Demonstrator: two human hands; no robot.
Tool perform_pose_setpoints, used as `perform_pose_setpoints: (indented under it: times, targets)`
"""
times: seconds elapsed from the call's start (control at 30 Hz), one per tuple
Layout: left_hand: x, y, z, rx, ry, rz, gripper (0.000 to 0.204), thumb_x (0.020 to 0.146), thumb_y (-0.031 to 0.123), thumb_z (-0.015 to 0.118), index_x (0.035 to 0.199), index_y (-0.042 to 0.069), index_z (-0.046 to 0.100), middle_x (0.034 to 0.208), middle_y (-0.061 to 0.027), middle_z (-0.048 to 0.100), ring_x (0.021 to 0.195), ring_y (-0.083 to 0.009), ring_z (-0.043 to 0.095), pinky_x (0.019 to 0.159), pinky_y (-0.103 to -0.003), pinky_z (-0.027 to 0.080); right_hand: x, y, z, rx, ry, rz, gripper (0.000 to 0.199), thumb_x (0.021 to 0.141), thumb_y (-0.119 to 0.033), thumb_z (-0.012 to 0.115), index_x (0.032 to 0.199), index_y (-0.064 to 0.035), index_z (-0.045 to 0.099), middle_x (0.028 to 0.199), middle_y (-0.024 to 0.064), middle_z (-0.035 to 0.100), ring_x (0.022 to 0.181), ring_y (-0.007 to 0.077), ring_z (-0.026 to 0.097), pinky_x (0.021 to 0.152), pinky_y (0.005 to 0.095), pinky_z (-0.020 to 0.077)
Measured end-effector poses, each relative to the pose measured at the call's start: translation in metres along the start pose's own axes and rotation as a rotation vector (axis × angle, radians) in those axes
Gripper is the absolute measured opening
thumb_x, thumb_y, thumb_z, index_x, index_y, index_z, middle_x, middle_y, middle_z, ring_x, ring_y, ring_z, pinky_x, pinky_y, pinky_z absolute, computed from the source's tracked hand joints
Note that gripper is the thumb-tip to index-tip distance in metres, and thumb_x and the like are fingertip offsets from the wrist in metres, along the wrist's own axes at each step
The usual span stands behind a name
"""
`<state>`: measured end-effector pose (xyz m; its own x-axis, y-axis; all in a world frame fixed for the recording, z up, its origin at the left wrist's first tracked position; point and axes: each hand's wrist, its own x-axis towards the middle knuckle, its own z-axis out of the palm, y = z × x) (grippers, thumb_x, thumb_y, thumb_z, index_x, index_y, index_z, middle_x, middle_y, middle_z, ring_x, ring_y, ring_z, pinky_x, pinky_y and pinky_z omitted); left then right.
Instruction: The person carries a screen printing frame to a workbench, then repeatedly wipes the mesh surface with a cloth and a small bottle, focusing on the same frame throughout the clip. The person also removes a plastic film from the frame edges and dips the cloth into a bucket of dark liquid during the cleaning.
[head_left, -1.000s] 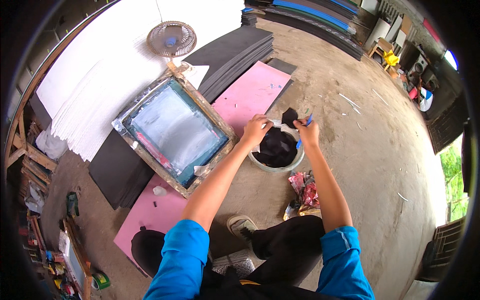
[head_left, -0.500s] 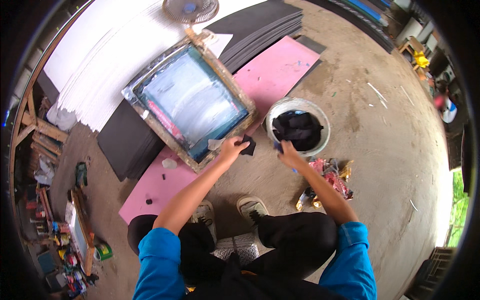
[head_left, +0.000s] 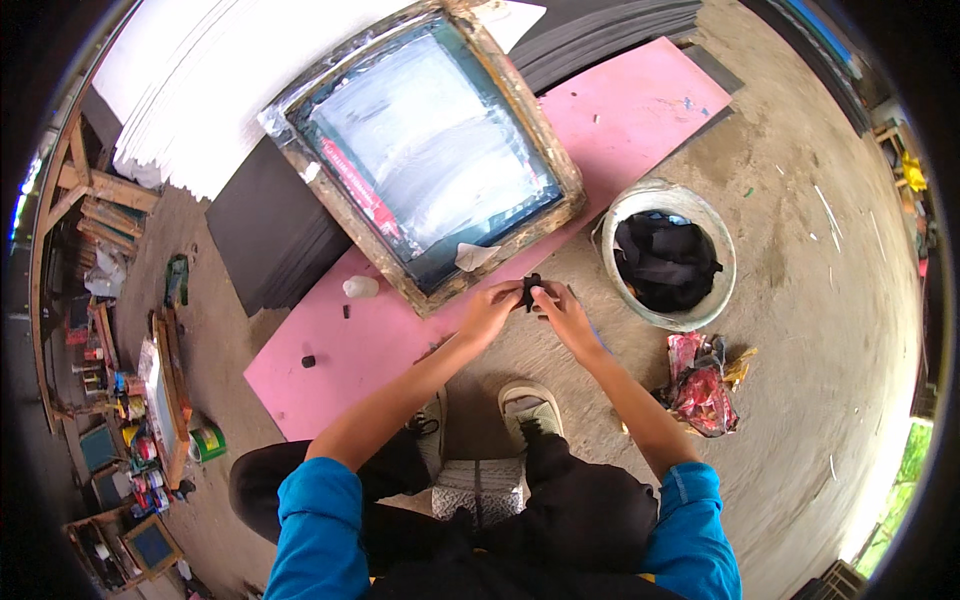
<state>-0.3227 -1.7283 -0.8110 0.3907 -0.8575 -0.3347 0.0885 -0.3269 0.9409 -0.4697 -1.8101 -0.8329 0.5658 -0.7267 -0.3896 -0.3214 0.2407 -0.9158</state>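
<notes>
A small piece of black cloth [head_left: 531, 291] is pinched between my two hands, just in front of the near corner of a screen-printing frame. The fingers of my left hand [head_left: 489, 312] close on its left side. My right hand [head_left: 566, 316] grips it from the right, and a bit of blue shows beside that hand. The wooden screen frame [head_left: 325, 215] has a pale, smeared mesh and lies tilted on stacked sheets. A whitish scrap [head_left: 476, 257] rests on its near edge. To the right stands a pale bucket [head_left: 727, 245] with black cloths [head_left: 664, 258] inside.
A pink sheet [head_left: 640, 100] runs under the frame, carrying a white lump [head_left: 361, 287] and a small black cap [head_left: 308, 361]. Stacks of black sheets [head_left: 270, 225] and white sheets [head_left: 200, 80] lie around. Crumpled red and gold wrappers [head_left: 703, 390] sit below the bucket. Cans and frames [head_left: 165, 420] stand left.
My right hand has come away from the bucket to meet my left hand at the black cloth. The view has shifted, so the frame and bucket appear farther apart from my body's centre.
</notes>
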Motion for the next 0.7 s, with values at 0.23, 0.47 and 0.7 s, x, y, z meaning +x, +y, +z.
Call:
perform_pose_setpoints:
  times: [0.23, 0.47, 0.7]
  targets:
    - [-0.017, 0.066, -0.059, 0.216, -0.004, 0.174, 0.027, 0.077, 0.008, 0.070, 0.102, -0.002, 0.067, 0.092, -0.0087, 0.069, 0.079, -0.0123, 0.064, 0.072, -0.023, 0.051, 0.018, -0.078, 0.010, -0.144, -0.166, -0.087, 0.037, 0.086, -0.030, 0.062, 0.106, 0.0010, 0.061, 0.093, 0.0094, 0.065, 0.079, 0.0158, 0.059, 0.073, 0.0273, 0.0449]
    - [-0.009, 0.079, -0.151, 0.562, 0.297, 0.439, 0.018, 0.075, 0.001, 0.064, 0.091, 0.010, 0.069, 0.098, -0.0080, 0.064, 0.095, -0.0224, 0.057, 0.084, -0.034, 0.045, 0.080, -0.097, 0.006, 0.219, 0.230, -0.073, 0.049, 0.081, -0.025, 0.067, 0.117, 0.0032, 0.052, 0.112, 0.0134, 0.059, 0.106, 0.0228, 0.054, 0.093, 0.0321, 0.0387]
    - [0.028, 0.064, -0.191, 0.800, 0.804, 0.627, 0.033, 0.075, 0.001, 0.063, 0.105, 0.014, 0.059, 0.119, -0.0080, 0.046, 0.117, -0.0317, 0.036, 0.098, -0.044, 0.028, 0.183, -0.143, 0.056, -0.363, 0.892, -0.602, 0.030, 0.081, -0.018, 0.066, 0.099, 0.0021, 0.052, 0.090, 0.0222, 0.057, 0.084, 0.0383, 0.056, 0.074, 0.0448, 0.0429]
